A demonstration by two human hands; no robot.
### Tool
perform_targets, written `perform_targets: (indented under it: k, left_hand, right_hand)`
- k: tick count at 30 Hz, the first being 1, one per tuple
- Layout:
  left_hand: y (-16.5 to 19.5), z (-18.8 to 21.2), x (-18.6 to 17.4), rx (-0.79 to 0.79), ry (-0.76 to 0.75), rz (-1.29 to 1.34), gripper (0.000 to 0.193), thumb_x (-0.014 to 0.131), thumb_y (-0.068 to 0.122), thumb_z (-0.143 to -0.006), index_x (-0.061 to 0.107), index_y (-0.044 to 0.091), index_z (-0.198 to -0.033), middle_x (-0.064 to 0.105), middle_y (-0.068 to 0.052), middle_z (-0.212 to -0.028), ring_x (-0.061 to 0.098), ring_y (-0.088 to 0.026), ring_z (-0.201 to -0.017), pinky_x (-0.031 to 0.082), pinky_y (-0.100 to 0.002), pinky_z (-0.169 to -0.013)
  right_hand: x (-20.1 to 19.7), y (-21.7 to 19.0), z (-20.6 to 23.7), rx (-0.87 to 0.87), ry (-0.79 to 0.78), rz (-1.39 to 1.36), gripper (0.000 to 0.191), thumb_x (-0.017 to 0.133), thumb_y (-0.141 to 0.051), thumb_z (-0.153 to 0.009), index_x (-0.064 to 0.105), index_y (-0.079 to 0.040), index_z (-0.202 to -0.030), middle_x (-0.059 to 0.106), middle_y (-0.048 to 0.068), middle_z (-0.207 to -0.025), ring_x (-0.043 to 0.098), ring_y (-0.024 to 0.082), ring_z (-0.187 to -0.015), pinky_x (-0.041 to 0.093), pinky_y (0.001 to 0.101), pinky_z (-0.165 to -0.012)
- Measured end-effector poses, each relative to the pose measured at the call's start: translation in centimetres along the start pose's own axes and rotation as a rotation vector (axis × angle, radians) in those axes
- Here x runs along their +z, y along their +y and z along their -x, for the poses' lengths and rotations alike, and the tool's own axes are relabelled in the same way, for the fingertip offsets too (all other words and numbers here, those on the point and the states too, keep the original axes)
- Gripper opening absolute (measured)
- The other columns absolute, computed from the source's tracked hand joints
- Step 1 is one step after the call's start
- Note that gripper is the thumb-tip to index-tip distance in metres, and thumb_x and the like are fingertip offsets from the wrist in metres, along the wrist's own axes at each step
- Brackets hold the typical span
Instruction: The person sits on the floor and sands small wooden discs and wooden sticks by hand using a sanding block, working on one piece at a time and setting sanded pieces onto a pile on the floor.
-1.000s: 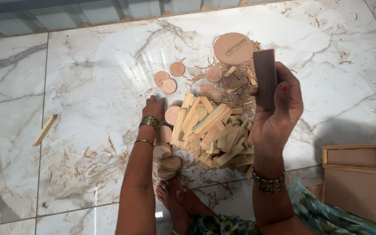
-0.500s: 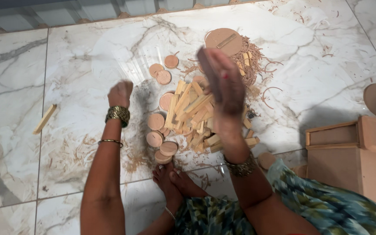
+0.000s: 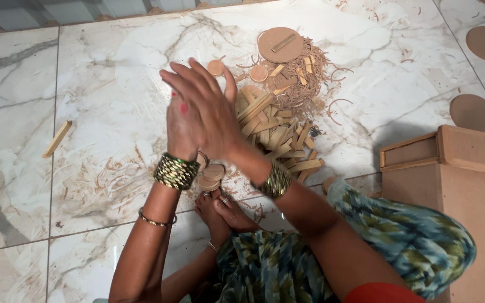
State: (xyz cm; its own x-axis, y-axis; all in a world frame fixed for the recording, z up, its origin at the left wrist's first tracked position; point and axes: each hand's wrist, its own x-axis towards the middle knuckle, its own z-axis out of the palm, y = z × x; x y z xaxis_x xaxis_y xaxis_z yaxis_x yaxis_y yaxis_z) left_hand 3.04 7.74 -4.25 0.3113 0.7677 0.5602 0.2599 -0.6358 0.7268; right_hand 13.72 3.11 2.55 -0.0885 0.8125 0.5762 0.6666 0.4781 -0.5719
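Right hand [image 3: 209, 112] is raised above the floor, fingers spread flat, palm pressed against the left hand [image 3: 179, 126]; nothing is seen clamped between them, though the inner faces are hidden. Left hand is mostly covered by the right one, only its back and a red-marked patch showing. Green-gold bangles are worn on both wrists. Just beyond the hands, a pile of short wooden sticks [image 3: 279, 134] is heaped on the marble floor [image 3: 102, 95]. Small round wooden discs [image 3: 211, 175] are stacked right below the wrists, near the person's bare feet [image 3: 223, 210]. One larger wooden disc [image 3: 279, 45] is laid at the far end of the pile, with curled shavings [image 3: 310, 78] around it. A single loose stick [image 3: 57, 138] is set well apart at far left. A wooden box [image 3: 450, 168] is placed at right, flat brown rounds [image 3: 474, 112] beyond it.
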Motion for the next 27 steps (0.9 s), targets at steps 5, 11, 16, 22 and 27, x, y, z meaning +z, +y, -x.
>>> perform_targets:
  k: [5,11,16,22,27]
  left_hand:
    - [-1.8,1.0,0.8,0.098,0.124,-0.331,0.036,0.039,0.027,-0.115,0.057,-0.003,-0.107,0.064,-0.017,-0.088,0.062,-0.027,-0.079,0.049,-0.041,-0.07]
    - [-2.5,1.3,2.5,-0.329,0.117,0.339,0.051,0.024,0.034,-0.111,0.061,0.001,-0.1,0.068,-0.007,-0.082,0.066,-0.018,-0.071,0.055,-0.035,-0.063]
    - [0.5,5.6,6.2,-0.277,0.062,0.053,0.055,0.028,0.032,-0.117,0.06,-0.003,-0.089,0.059,-0.014,-0.075,0.057,-0.028,-0.071,0.044,-0.045,-0.07]
    - [0.5,4.5,3.0,0.19,0.082,-0.101,0.04,0.045,0.025,-0.111,0.059,-0.012,-0.105,0.059,-0.023,-0.082,0.057,-0.034,-0.074,0.047,-0.047,-0.069]
    - [0.4,6.0,3.8,-0.003,0.055,-0.031,0.039,0.039,0.021,-0.112,0.055,-0.004,-0.086,0.052,-0.016,-0.07,0.052,-0.031,-0.064,0.041,-0.045,-0.063]
  right_hand:
    - [-0.5,1.5,-3.0,0.323,-0.361,-0.21,0.053,0.023,-0.042,-0.112,0.064,-0.016,-0.135,0.072,0.009,-0.126,0.07,0.022,-0.118,0.053,0.0344,-0.105]
    - [1.1,2.4,3.1,-0.264,0.133,0.227,0.05,0.027,-0.038,-0.12,0.05,-0.002,-0.146,0.062,0.02,-0.127,0.064,0.036,-0.114,0.047,0.0459,-0.096]
    - [-1.7,6.6,2.3,0.286,-0.298,-0.518,0.058,0.026,-0.043,-0.114,0.066,-0.004,-0.127,0.074,0.016,-0.116,0.072,0.027,-0.107,0.053,0.0388,-0.1]
    - [0.5,0.8,5.7,-0.087,0.152,0.199,0.063,0.022,-0.049,-0.117,0.054,-0.002,-0.143,0.063,0.021,-0.135,0.062,0.037,-0.124,0.047,0.0454,-0.106]
    - [1.2,3.0,3.6,0.151,-0.147,-0.124,0.065,0.017,-0.047,-0.111,0.061,-0.009,-0.14,0.067,0.016,-0.128,0.063,0.032,-0.124,0.046,0.0492,-0.112]
